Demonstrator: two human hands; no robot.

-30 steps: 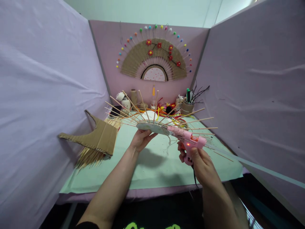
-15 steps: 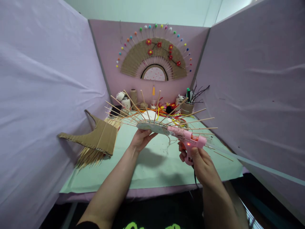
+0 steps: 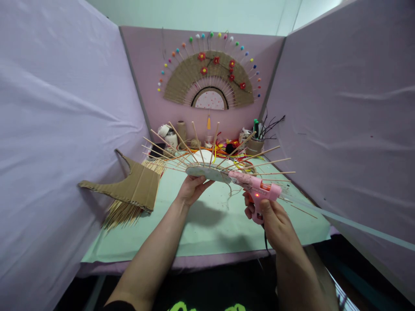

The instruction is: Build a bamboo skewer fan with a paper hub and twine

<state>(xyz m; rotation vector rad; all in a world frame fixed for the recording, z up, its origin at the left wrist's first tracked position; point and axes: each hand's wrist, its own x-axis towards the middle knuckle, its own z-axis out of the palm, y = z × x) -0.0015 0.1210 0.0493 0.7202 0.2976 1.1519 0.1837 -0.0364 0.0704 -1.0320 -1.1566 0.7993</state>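
My left hand grips a pale half-round base from below, thumb at its lower edge. Thin wooden sticks fan out from the base's upper edge to both sides and away from me. In my right hand is a pink glue gun with a lit red light. Its nozzle is at the right end of the base, touching or very close to it. A clear glue stick juts from its back. Any glue at the tip is too small to make out.
Curved cardboard lies on a heap of sticks at the left. A finished fan hangs on the back panel. Jars, colourful pipe cleaners and a pot of pens and twigs line the back of the green-covered table.
The glue gun and my right hand have shifted very slightly right. My left hand and the base have stayed almost still.
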